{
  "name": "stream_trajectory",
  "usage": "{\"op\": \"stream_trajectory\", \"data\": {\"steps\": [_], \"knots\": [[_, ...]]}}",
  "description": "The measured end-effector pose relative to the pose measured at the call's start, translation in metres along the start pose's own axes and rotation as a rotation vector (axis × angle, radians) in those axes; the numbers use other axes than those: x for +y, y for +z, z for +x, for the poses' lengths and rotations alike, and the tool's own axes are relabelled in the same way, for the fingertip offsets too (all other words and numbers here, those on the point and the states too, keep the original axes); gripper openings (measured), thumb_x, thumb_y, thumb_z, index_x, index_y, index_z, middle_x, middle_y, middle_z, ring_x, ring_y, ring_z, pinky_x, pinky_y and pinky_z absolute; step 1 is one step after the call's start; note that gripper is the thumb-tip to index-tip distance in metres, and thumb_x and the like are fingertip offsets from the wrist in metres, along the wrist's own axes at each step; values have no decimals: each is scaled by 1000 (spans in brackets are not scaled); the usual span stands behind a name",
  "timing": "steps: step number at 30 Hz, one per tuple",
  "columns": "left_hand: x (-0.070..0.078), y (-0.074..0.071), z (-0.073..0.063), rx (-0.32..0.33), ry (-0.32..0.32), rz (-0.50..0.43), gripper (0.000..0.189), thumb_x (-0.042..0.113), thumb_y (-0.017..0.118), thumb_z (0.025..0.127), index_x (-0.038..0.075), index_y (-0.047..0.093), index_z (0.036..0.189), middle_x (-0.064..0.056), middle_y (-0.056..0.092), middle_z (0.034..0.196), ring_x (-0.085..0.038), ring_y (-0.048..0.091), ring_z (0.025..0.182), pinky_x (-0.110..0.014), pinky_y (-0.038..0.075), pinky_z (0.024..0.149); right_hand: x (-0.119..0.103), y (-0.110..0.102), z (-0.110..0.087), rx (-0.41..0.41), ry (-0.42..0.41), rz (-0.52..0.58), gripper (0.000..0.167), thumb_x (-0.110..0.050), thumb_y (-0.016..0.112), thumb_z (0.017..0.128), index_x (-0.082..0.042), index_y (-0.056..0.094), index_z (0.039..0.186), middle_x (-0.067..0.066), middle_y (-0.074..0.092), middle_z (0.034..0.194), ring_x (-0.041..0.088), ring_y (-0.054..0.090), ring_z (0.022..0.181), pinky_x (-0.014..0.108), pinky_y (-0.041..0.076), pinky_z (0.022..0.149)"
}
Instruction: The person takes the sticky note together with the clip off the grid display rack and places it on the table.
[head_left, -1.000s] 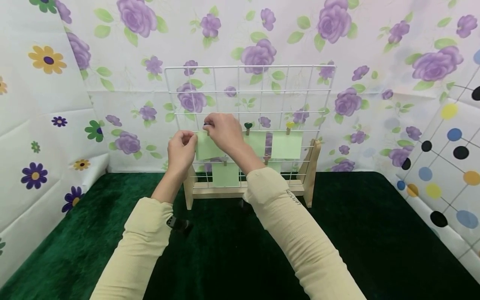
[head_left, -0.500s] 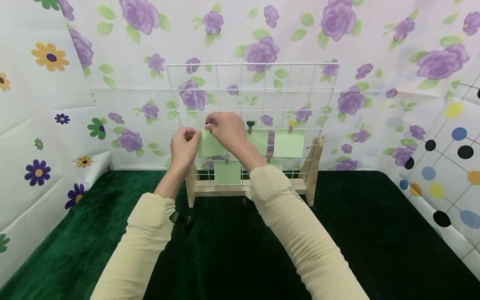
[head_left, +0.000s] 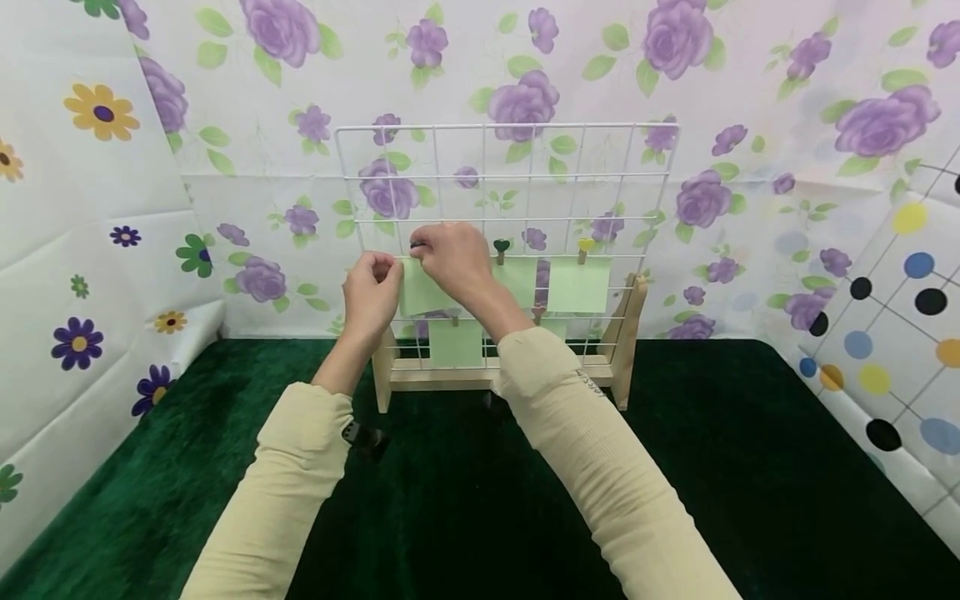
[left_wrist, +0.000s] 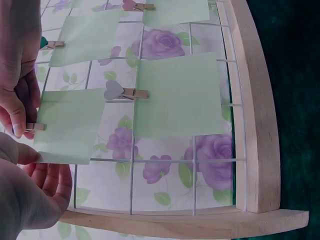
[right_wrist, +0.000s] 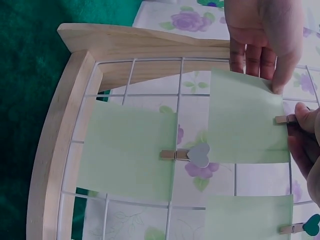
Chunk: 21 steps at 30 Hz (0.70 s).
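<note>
A white wire grid rack (head_left: 480, 176) carries several light green paper squares. My left hand (head_left: 369, 296) pinches the left corner of one square (head_left: 422, 289) between thumb and fingertips, other fingers behind it. My right hand (head_left: 459, 262) pinches a small wooden clothespin (left_wrist: 36, 127) at that square's top edge; in the right wrist view the clothespin (right_wrist: 281, 119) sits over the paper. The fingers mostly cover its top end. Just below hangs another square (head_left: 455, 345), clipped by a clothespin with a pale heart (left_wrist: 114, 90).
Further right are squares under a green-heart clothespin (head_left: 501, 249) and a yellow-heart clothespin (head_left: 584, 250). A pink-heart clothespin (left_wrist: 132, 5) holds a lower square. The rack's wooden base (head_left: 442, 381) stands on dark green cloth (head_left: 435, 500), before a flowered backdrop (head_left: 285, 100).
The head view has shifted slightly, so the rack sits a little higher and farther right. Both hands keep nearly the same place and grip on the paper and clothespin.
</note>
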<state>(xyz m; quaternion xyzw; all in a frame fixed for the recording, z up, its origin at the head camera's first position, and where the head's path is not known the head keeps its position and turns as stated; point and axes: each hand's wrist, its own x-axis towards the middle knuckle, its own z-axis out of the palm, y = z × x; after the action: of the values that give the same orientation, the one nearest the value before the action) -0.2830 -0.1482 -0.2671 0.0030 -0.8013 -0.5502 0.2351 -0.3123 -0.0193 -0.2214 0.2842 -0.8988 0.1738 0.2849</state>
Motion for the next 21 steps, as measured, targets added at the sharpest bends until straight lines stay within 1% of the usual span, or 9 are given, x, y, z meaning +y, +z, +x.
{"op": "stream_trajectory", "data": {"steps": [5, 9, 13, 18, 21], "knots": [[-3, -2, -1, -19, 49, 63, 19, 15, 52, 100, -2, 56, 106, -14, 59, 97, -23, 52, 86, -33, 41, 74, 0, 1, 1, 8, 5, 23, 16, -19, 66, 93, -12, 77, 102, 0, 73, 94, 17, 67, 81, 29, 51, 68], [-3, 0, -2, -25, 80, 108, 19, 14, 52, 100, -3, 57, 106, -15, 59, 97, -27, 55, 89, -37, 43, 78, 3, 0, 3, 26, 36, 104, 16, -18, 67, 92, -9, 76, 102, 2, 74, 93, 17, 68, 81, 27, 51, 68], [-1, 1, -2, -20, 79, 120, 19, 14, 53, 100, -3, 57, 106, -15, 59, 96, -28, 55, 88, -37, 43, 77, 3, -5, 5, 40, 62, 176, 16, -16, 68, 92, -7, 75, 102, 3, 73, 95, 17, 68, 83, 26, 51, 69], [-2, -1, -3, -12, 86, 145, 16, 11, 53, 99, -4, 57, 105, -16, 60, 94, -27, 54, 85, -36, 43, 74, 4, -9, 5, 25, 51, 206, 17, -16, 67, 92, -6, 75, 104, 4, 73, 95, 17, 68, 85, 25, 50, 73], [-3, -3, -5, -14, 83, 151, 16, 10, 53, 100, -4, 57, 105, -16, 60, 93, -28, 54, 84, -35, 43, 73, 7, -9, 3, 12, 71, 255, 19, -16, 68, 92, -5, 74, 106, 4, 73, 97, 16, 68, 88, 24, 50, 76]]}}
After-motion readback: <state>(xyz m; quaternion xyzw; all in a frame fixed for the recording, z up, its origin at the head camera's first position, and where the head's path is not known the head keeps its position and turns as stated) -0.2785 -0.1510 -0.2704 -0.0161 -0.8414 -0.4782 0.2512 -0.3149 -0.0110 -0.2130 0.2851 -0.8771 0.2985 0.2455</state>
